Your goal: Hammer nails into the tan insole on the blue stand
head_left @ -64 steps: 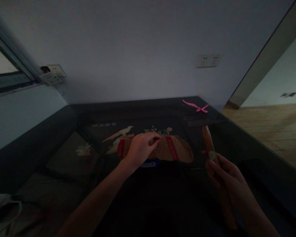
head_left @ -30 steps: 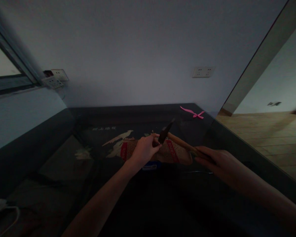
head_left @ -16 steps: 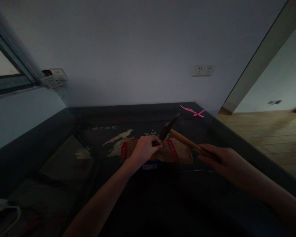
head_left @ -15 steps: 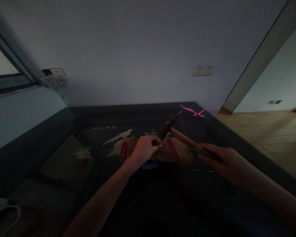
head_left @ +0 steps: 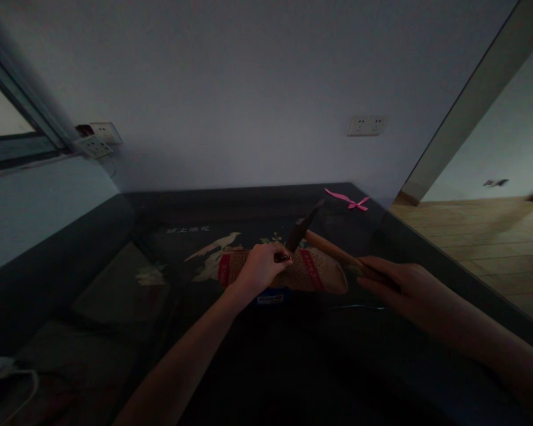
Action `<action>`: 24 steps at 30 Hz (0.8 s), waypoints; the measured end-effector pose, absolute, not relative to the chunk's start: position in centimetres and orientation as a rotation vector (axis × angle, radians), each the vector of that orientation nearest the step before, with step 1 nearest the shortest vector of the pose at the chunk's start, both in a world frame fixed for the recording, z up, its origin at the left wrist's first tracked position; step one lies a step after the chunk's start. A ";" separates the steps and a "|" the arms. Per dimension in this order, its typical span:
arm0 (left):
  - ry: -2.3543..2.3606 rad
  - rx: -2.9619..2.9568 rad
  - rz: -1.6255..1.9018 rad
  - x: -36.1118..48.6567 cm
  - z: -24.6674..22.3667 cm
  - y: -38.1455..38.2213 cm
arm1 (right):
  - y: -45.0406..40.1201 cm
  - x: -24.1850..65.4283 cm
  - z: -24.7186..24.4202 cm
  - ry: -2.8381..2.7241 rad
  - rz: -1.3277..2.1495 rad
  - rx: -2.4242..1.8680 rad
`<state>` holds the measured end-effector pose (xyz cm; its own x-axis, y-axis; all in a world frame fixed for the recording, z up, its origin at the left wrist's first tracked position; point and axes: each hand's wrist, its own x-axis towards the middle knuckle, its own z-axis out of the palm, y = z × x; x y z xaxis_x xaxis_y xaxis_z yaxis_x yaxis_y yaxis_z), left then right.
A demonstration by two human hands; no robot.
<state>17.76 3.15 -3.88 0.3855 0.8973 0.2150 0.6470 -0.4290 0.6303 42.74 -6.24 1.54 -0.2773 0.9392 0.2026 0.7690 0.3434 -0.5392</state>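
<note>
My right hand (head_left: pixel 393 284) is closed round the wooden handle of a hammer (head_left: pixel 331 247). The hammer's dark head slants up toward the back, its lower end close to the fingers of my left hand (head_left: pixel 264 263). That hand rests over a tan, dotted, insole-shaped piece (head_left: pixel 333 278) with red bands, its fingertips pinched at a small dark thing (head_left: pixel 282 257) I cannot make out. Below the piece shows a blue object (head_left: pixel 270 297) with a white label.
A pink ribbon bow (head_left: pixel 357 205) lies at the back right of the dark glossy table (head_left: pixel 249 204). A thin, shiny strip (head_left: pixel 359 306) lies in front of the insole-shaped piece. Wall sockets (head_left: pixel 368 125) are above the table, and a white cable (head_left: pixel 29 378) is at the lower left.
The hammer head has shifted very slightly to the left and down. Both hands stay in nearly the same place.
</note>
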 end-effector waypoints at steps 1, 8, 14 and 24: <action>1.331 2.195 0.743 17.8 -3.9 3.2 | -6.2 42.8 1.5 -2.153 0.474 -1.497; 1.352 2.193 0.747 17.8 -4.1 3.2 | -6.3 42.5 2.1 -2.145 0.438 -1.504; 1.330 2.213 0.731 17.8 -4.1 3.2 | -6.0 42.9 1.8 -2.211 0.451 -1.509; 1.310 2.205 0.733 17.7 -4.4 3.1 | -5.8 42.5 1.7 -2.214 0.493 -1.494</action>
